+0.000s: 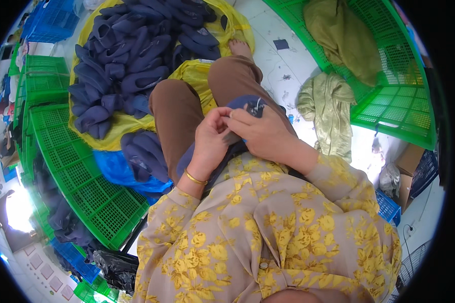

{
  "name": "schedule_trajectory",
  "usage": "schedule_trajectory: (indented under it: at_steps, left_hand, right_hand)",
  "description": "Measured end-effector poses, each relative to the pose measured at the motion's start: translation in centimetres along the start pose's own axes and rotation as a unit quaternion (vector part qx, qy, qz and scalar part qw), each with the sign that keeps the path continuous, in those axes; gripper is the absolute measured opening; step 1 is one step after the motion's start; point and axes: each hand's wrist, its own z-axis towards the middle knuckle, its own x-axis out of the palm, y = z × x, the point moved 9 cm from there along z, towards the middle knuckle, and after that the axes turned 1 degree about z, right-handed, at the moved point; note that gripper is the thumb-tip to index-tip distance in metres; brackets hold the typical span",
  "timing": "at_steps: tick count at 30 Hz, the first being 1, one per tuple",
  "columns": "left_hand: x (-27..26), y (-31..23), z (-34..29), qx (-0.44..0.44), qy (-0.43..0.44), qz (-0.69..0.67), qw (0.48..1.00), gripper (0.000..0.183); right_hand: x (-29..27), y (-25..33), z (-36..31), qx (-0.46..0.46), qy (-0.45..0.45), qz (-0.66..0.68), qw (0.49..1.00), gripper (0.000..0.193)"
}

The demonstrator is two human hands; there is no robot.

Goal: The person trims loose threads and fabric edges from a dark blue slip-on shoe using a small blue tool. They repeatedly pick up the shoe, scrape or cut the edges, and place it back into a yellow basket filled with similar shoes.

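Observation:
Both hands meet above my lap at a dark blue fabric shoe piece (241,101), which lies partly under them. My left hand (213,137) is closed, its thumb and fingertips pinched together at the edge of the piece. My right hand (258,130) curls closed beside it, fingertips touching the left ones. A small dark object with a pale, shiny part (255,107) sticks out of the right hand; its kind cannot be made out. Ahead and to the left, a large heap of similar dark blue shoe pieces (131,48) fills a yellow plastic sack (93,140).
Green plastic crates (86,177) stand along the left. A few more shoe pieces (144,151) rest on a blue plastic bag (114,169). At the right, a big green crate (389,103) holds olive cloth (341,38); another crumpled cloth (328,101) lies beside it.

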Motion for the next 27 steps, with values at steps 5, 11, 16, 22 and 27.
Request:
schedule_trajectory:
  at_steps: [5,11,16,22,27]
  left_hand:
    - [0.3,-0.4,0.0,0.016,-0.011,0.011,1.0,0.02]
    - [-0.2,0.2,0.4,0.011,-0.008,0.101,0.995,0.009]
    - [-0.4,-0.1,0.1,-0.026,-0.038,0.053,0.998,0.013]
    - [-0.4,-5.1,-1.0,0.22,-0.168,0.333,0.901,0.013]
    - [0.4,-3.0,0.0,0.106,-0.066,0.263,0.957,0.014]
  right_hand:
    - [-3.7,-2.7,2.8,0.146,-0.174,0.402,0.887,0.02]
    - [-3.7,-4.2,0.6,0.271,-0.137,0.556,0.774,0.005]
    - [-4.9,-2.4,-0.9,0.274,-0.128,0.498,0.813,0.007]
    - [-3.8,1.5,-2.5,0.146,0.036,0.394,0.907,0.026]
    - [-2.3,3.9,-3.2,0.063,0.108,0.383,0.915,0.043]
